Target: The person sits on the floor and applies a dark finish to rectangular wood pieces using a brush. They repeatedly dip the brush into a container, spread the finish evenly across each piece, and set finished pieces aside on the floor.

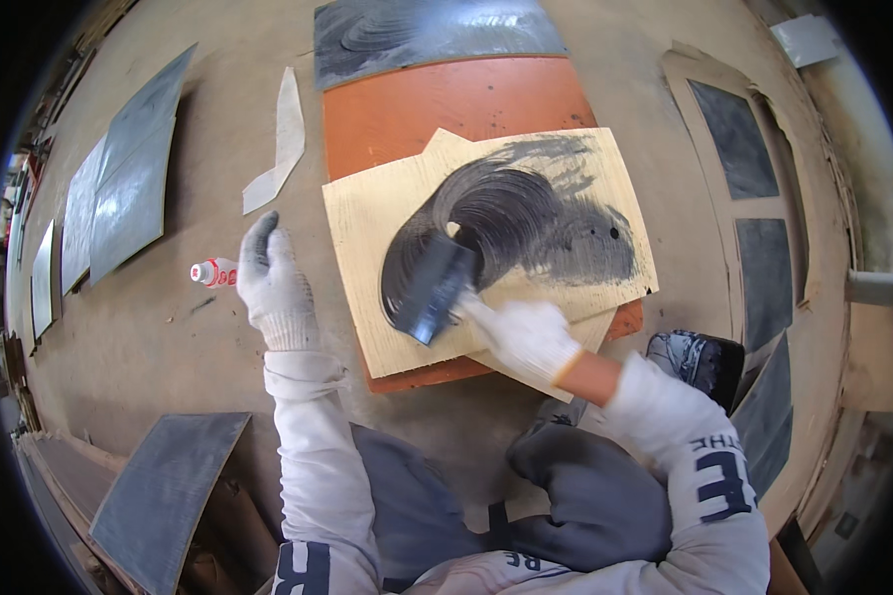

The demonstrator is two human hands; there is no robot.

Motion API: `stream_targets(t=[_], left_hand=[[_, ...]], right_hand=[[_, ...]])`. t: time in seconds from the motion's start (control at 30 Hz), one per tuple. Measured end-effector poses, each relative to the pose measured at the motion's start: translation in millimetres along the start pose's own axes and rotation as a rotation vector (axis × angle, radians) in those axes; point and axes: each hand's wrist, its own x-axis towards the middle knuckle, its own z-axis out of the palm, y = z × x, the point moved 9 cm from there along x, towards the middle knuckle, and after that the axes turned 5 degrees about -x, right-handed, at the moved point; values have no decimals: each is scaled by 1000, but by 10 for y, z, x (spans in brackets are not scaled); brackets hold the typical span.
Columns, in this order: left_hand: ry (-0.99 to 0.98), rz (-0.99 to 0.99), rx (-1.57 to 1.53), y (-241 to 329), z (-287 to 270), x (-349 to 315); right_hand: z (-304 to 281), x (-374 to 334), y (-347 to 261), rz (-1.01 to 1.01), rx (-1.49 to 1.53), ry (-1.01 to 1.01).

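My right hand (528, 342), in a white knit glove, is closed round the handle of a wide flat spreader (432, 293) coated in dark paste. Its broad blade lies tilted against a pale wooden sheet (367, 228). Across that sheet curves a thick smear of black paste (506, 203), streaked with fine lines and thinner toward the right. My left hand (276, 283), also gloved and grey at the fingertips, is raised off the sheet's left side. Its fingers point up and away, with nothing visible in them.
An orange-brown board (446, 104) lies beneath the sheet, with a dark-coated panel (437, 35) beyond. Left are grey panels (134, 169), a pale strip (283, 139) and a red-and-white bottle (208, 272). A black-stained container (704, 365) stands by my right forearm; dark panels (764, 268) line the right.
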Motion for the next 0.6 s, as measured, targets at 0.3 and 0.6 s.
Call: stream_targets(t=[0.3,0.6], left_hand=[[-170,-207,-120,-357,89,-41],[-212,-141,54,-454,70,41]], right_hand=[[-466,675,1250,354,13,198],[-73,-212,1379,495,23,-6]])
